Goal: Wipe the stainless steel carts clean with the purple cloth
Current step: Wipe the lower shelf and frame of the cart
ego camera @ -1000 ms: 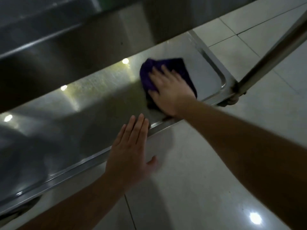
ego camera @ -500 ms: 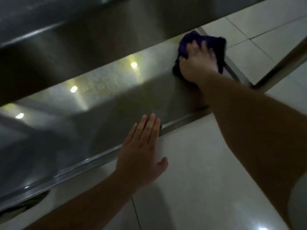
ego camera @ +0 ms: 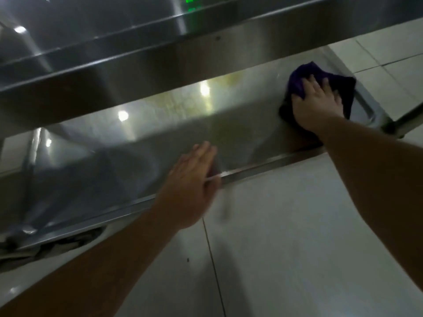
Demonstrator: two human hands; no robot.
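Note:
The lower shelf of a stainless steel cart (ego camera: 142, 143) runs across the view from lower left to upper right. The purple cloth (ego camera: 297, 78) lies bunched near the shelf's right end. My right hand (ego camera: 318, 106) presses flat on the cloth with fingers spread. My left hand (ego camera: 192, 179) rests with straight fingers on the shelf's front rim (ego camera: 263, 168), holding nothing. The cart's upper shelf (ego camera: 114, 65) overhangs the far part of the lower one.
White tiled floor (ego camera: 286, 236) lies in front of and to the right of the cart. A metal leg or bar (ego camera: 409, 115) slants away from the shelf's right corner. A dark caster area (ego camera: 68, 241) shows under the rim at lower left.
My right hand slid the cloth from mid-shelf out to the right end of the shelf. My left hand stayed on the front rim, shifting slightly.

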